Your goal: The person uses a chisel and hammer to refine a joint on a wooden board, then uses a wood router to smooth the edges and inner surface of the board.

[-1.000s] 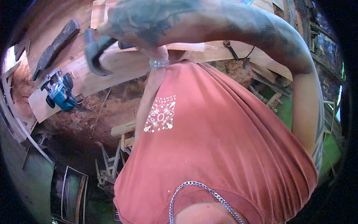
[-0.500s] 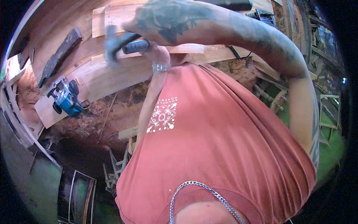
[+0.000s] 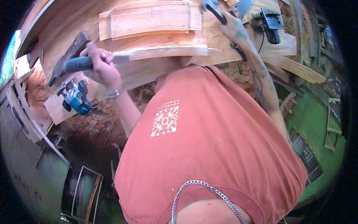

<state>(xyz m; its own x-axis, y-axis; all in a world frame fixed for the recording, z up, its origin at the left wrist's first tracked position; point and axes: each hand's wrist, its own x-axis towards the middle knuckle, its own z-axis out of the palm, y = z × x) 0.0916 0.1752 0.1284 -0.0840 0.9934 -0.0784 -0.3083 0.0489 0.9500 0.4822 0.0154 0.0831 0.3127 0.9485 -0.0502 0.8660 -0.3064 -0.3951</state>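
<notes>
My left hand [image 3: 102, 65] is closed around the dark blue-and-black handle of a chisel [image 3: 78, 64]. The chisel's blurred grey blade points right, beside the edge of a pale wooden strip [image 3: 167, 51]. Off at the upper right, my right hand [image 3: 235, 28] grips the dark handle of a hammer [image 3: 217, 13], whose head is smeared near the top of the picture. Just beyond that hand lies a light blue-grey flat blade [image 3: 243, 6], its kind unclear. Between the hands, a board with pencilled curves [image 3: 151, 18] rests on other boards.
A blue router [image 3: 77, 99] stands at the bench's left end, near a dark rough wooden piece [image 3: 69, 56]. At the right are a corded power tool [image 3: 271, 28] and a small dark hand tool [image 3: 239, 51]. A plank [image 3: 298, 69] juts out at the bench's right.
My hands have separated: the left moved left with the chisel, the right swung from over it to the upper right with the hammer. The pencilled board is now uncovered.
</notes>
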